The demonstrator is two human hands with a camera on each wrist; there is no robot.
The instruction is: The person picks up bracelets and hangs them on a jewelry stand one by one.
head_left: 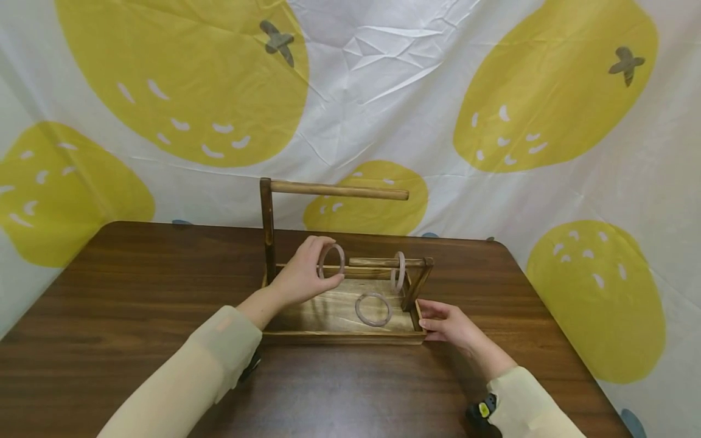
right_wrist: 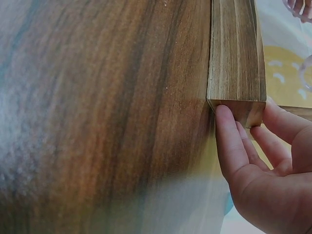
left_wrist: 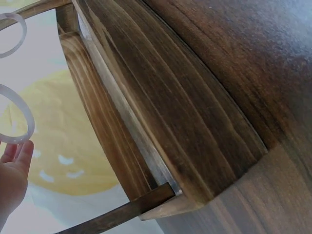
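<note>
In the head view my left hand (head_left: 306, 272) pinches a pale lilac bangle (head_left: 343, 258) between thumb and fingers, above a wooden tray (head_left: 339, 336). That bangle (left_wrist: 30, 122) stands upright at the fingertips in the left wrist view. A second bangle (head_left: 401, 272) hangs on the tray's short low bar (head_left: 378, 263), while a third bangle (head_left: 373, 324) lies flat on the tray floor. At the tray's right end, my right hand (head_left: 451, 328) grips the end wall. The right wrist view shows its fingers (right_wrist: 229, 141) against the tray's corner (right_wrist: 236, 109).
A tall post (head_left: 267, 225) at the tray's left end carries a long upper bar (head_left: 339, 190), free at its right end. The brown table (head_left: 137, 304) extends around the tray. Behind it hangs a white cloth (head_left: 378, 109) with yellow fruit prints.
</note>
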